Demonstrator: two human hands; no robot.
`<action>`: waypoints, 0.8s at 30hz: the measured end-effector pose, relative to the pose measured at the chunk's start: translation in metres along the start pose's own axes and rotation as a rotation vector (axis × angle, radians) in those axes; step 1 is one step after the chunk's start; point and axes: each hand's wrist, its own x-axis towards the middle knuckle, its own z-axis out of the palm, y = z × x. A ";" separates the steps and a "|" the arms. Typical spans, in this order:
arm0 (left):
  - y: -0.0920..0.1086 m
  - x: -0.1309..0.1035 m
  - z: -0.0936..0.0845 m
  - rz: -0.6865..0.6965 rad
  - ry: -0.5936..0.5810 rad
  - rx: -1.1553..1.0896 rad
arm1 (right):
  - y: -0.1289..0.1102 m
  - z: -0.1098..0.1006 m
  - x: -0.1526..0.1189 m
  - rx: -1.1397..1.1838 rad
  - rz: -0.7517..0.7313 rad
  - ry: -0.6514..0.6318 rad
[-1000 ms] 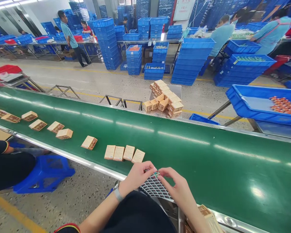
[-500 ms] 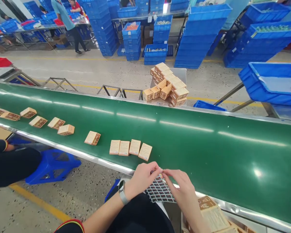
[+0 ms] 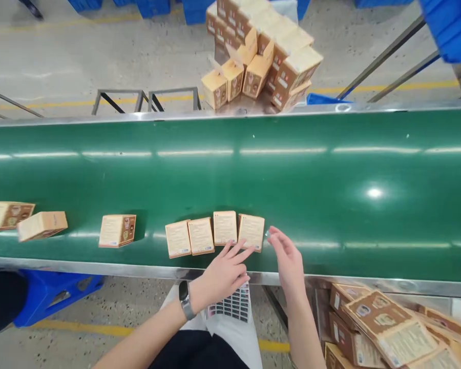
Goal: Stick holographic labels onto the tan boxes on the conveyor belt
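My left hand (image 3: 225,271) is open, its fingers spread, with the fingertips on the lower edge of the rightmost small carton (image 3: 252,230) in a row on the green belt. My right hand (image 3: 288,256) pinches a small shiny sticker (image 3: 268,234) just right of that carton. Beside it in the row lie another carton (image 3: 225,227), a third carton (image 3: 201,236) and a fourth-place carton (image 3: 178,239), printed faces up. Below my left hand, a sheet of stickers (image 3: 234,306) rests on my lap, partly covered by the hand.
The green conveyor belt (image 3: 176,179) runs across, edged by a metal rail (image 3: 138,265). More cartons (image 3: 117,230) lie to the left. Stacked cartons (image 3: 261,61) stand beyond the belt; a pile of cartons (image 3: 384,323) is at lower right. A blue stool (image 3: 57,294) is at lower left.
The view has tilted down toward the belt. My hands have parted from the sticker sheet; the left has moved to the rightmost carton, the right beside it with a sticker.
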 end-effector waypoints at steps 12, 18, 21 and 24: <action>-0.004 0.014 0.021 0.114 0.001 0.212 | -0.005 0.004 0.005 -0.187 -0.152 0.032; -0.001 0.017 0.018 0.103 -0.011 0.175 | -0.008 0.012 0.000 -0.305 -0.266 0.127; 0.000 0.020 0.016 0.102 -0.013 0.148 | -0.009 0.017 -0.002 -0.396 -0.362 0.196; 0.000 0.022 0.013 0.103 -0.015 0.105 | -0.011 0.017 -0.002 -0.406 -0.361 0.284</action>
